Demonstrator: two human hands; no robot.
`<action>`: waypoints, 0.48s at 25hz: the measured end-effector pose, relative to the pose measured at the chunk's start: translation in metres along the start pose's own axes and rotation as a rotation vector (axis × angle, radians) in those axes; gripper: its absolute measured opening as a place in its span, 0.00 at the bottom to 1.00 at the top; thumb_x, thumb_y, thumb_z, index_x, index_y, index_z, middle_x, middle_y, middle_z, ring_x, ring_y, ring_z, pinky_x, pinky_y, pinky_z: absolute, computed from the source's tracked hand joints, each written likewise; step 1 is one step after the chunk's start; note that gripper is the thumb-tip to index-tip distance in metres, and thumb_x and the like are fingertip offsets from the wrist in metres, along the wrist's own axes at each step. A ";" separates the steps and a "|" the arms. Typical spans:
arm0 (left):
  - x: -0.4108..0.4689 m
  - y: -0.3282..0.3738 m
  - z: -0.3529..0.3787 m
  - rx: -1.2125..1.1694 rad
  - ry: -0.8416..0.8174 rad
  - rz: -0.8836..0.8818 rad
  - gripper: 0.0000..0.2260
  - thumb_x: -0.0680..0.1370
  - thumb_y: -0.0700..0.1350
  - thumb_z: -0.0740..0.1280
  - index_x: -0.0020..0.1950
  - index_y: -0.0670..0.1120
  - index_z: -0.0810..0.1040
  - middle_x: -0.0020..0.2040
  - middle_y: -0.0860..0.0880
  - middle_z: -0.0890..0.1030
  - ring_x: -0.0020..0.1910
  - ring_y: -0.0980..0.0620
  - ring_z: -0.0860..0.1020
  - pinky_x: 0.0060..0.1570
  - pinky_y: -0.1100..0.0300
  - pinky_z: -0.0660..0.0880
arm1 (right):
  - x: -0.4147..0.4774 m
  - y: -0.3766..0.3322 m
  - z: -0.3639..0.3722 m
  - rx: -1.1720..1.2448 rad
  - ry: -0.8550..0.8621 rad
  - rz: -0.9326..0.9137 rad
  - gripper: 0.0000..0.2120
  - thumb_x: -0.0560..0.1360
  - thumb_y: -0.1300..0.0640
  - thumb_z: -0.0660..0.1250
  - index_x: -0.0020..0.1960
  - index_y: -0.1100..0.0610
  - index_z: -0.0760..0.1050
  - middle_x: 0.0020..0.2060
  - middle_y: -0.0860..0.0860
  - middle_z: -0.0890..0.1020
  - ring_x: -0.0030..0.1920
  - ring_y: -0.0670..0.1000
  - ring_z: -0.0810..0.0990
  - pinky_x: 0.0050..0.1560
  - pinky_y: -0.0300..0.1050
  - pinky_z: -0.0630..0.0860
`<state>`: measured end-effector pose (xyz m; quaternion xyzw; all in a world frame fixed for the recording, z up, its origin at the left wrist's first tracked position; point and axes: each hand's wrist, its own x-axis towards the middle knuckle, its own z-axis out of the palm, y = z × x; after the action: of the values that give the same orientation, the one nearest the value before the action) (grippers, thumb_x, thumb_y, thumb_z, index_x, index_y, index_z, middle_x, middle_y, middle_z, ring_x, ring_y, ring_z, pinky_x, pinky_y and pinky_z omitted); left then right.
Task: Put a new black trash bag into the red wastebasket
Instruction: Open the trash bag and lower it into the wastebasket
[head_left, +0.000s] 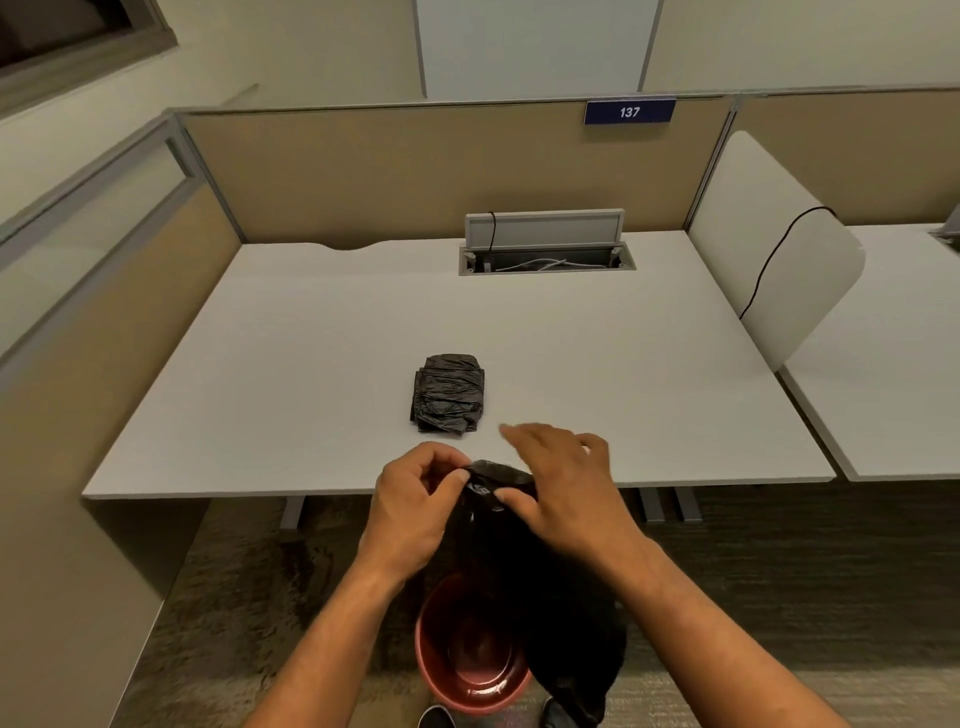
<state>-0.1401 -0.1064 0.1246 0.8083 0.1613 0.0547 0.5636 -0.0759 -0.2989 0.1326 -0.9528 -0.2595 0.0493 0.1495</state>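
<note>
A black trash bag (540, 587) hangs down in front of me, its top edge pinched between both hands. My left hand (415, 506) grips the bag's top at the left, fingers curled. My right hand (566, 486) holds the top at the right with thumb and fingers, the other fingers spread. Below the bag, on the carpet, stands the red wastebasket (470, 649), open and with nothing visible inside; the hanging bag covers its right side. A folded stack of black trash bags (449, 393) lies on the white desk (322, 364) just beyond my hands.
The desk is fenced by tan partition panels at the back and left. An open cable hatch (545, 254) sits at the desk's back. A white divider (769, 249) with a black cable stands at the right. My shoes (436, 717) show beside the wastebasket.
</note>
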 end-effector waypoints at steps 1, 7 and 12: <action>0.002 0.001 -0.001 0.024 -0.022 0.012 0.07 0.81 0.41 0.73 0.52 0.54 0.86 0.47 0.56 0.88 0.50 0.60 0.86 0.54 0.59 0.84 | 0.007 -0.005 -0.001 -0.027 -0.020 -0.016 0.21 0.80 0.40 0.62 0.71 0.42 0.73 0.66 0.46 0.79 0.70 0.51 0.74 0.70 0.58 0.62; -0.010 0.005 0.007 0.158 0.010 -0.062 0.26 0.73 0.55 0.79 0.69 0.58 0.76 0.58 0.60 0.81 0.57 0.57 0.82 0.56 0.57 0.81 | 0.027 -0.020 0.000 0.068 -0.084 0.034 0.10 0.81 0.48 0.60 0.54 0.47 0.81 0.50 0.47 0.86 0.50 0.51 0.81 0.53 0.52 0.72; -0.015 -0.017 0.025 0.491 0.076 -0.082 0.28 0.74 0.49 0.77 0.72 0.57 0.73 0.57 0.58 0.79 0.56 0.54 0.82 0.56 0.50 0.83 | 0.026 -0.020 0.002 0.116 -0.065 0.006 0.11 0.81 0.50 0.61 0.55 0.48 0.81 0.52 0.47 0.86 0.52 0.51 0.83 0.55 0.53 0.76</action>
<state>-0.1509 -0.1282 0.1016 0.9111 0.2235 0.0213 0.3458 -0.0634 -0.2683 0.1364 -0.9413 -0.2580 0.0956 0.1957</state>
